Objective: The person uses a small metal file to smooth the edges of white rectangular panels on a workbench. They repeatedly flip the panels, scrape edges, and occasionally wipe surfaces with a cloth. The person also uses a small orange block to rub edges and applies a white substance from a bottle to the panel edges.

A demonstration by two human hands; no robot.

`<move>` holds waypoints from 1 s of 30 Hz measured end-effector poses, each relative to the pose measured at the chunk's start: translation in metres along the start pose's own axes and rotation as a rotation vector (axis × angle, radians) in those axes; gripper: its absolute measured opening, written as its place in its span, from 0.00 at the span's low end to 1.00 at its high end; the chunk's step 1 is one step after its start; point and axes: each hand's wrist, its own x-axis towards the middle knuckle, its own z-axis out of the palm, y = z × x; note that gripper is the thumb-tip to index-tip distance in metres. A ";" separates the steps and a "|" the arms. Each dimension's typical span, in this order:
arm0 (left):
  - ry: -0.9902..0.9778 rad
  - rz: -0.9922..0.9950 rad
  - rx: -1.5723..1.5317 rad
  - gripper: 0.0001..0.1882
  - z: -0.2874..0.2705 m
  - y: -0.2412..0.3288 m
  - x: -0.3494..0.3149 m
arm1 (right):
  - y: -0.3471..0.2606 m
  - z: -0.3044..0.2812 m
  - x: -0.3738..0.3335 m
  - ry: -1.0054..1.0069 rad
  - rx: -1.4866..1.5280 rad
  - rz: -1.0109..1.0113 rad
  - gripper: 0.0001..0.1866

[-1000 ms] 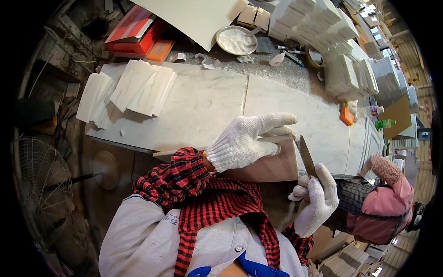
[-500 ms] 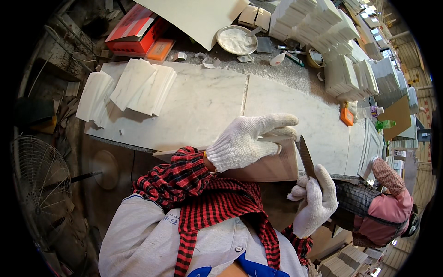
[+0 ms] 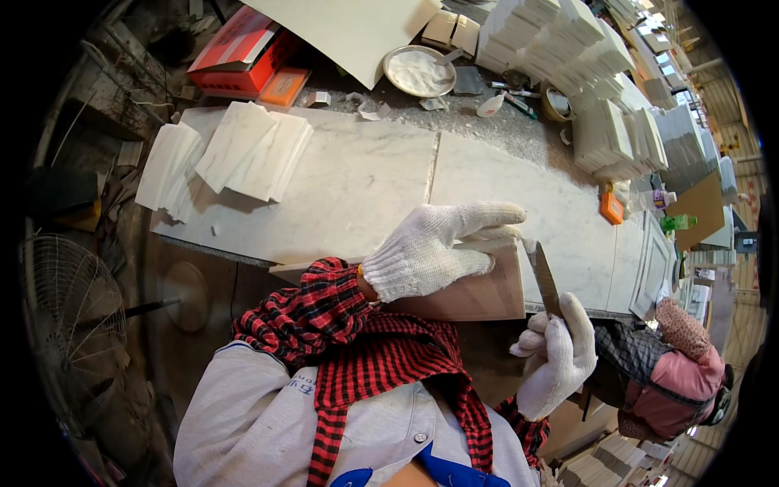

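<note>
By bench [image 3: 349,178] | panel [image 3: 479,296] between left fingers [image 3: 493,213] and thumb [image 3: 472,262], half-open, gripped | blade [image 3: 545,280] pinched in right fingers [image 3: 578,316]

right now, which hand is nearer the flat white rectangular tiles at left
Left: in the picture, the white-gloved left hand is below and right of the white tiles; the white-gloved right hand is farther right and lower.

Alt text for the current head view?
Gloved left hand holds a pale panel; gloved right hand holds a blade near the panel's right edge. White tiles lie left on a marbled slab; a person in pink is at right.
</note>
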 end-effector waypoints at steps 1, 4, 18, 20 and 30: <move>0.010 0.011 0.012 0.31 0.000 -0.003 0.000 | 0.000 0.000 0.000 -0.013 -0.006 -0.006 0.17; 0.014 0.037 0.029 0.30 0.000 -0.007 0.001 | 0.001 0.003 -0.004 -0.032 0.001 -0.023 0.17; 0.006 -0.007 0.037 0.34 0.001 0.004 0.000 | 0.003 -0.001 0.004 0.008 0.004 0.003 0.18; 0.004 -0.015 0.033 0.35 0.000 0.005 -0.001 | 0.002 -0.002 0.014 0.012 0.065 0.060 0.19; 0.007 -0.030 -0.019 0.35 -0.003 -0.001 -0.002 | 0.059 0.034 0.161 -0.423 0.301 0.194 0.23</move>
